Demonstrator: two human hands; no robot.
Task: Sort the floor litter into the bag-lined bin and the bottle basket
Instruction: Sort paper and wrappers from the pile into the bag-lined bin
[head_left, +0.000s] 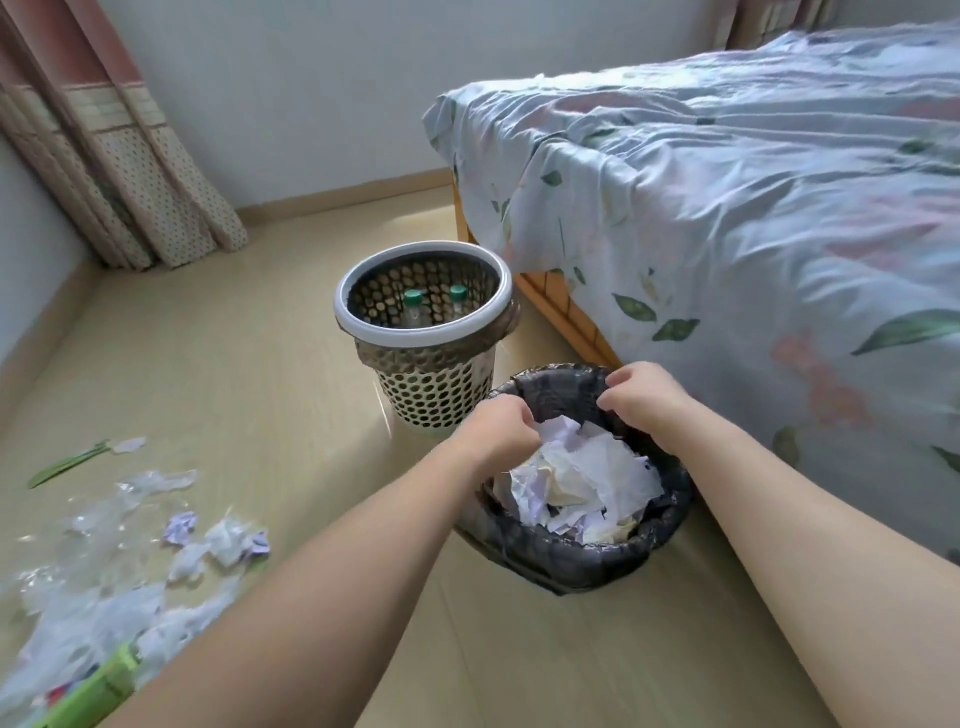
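- The left hand (498, 426) is over the near-left rim of the round bin lined with a black plastic bag (670, 525); its fingers (522, 415) are curled tight into the palm, right against the crumpled white and lilac paper (576, 483) heaped in the bin. Whether they pinch the paper or the bag's edge cannot be told.
- The right hand (644, 400) hangs over the far-right side of the same bin, fingers (610, 397) bent downward and bunched together, their tips just above the black liner; what they hold, if anything, cannot be told.
- The bin stands on the pale wooden floor (249, 374), close beside the bed with a light-blue floral sheet (727, 208).
- Just behind the bin stands the perforated beige basket with a white rim (358, 325); two clear plastic bottles with green caps (414, 297) stand upright inside it.
- On the floor to the left lie scattered clear plastic wrappers (104, 525), small crumpled wads of white and purple paper (228, 535), and a thin green strip (67, 463).
- A bright green package (98, 691) lies at the lower-left edge, partly cut off.
- A dotted beige curtain (130, 171) hangs in the far-left corner.
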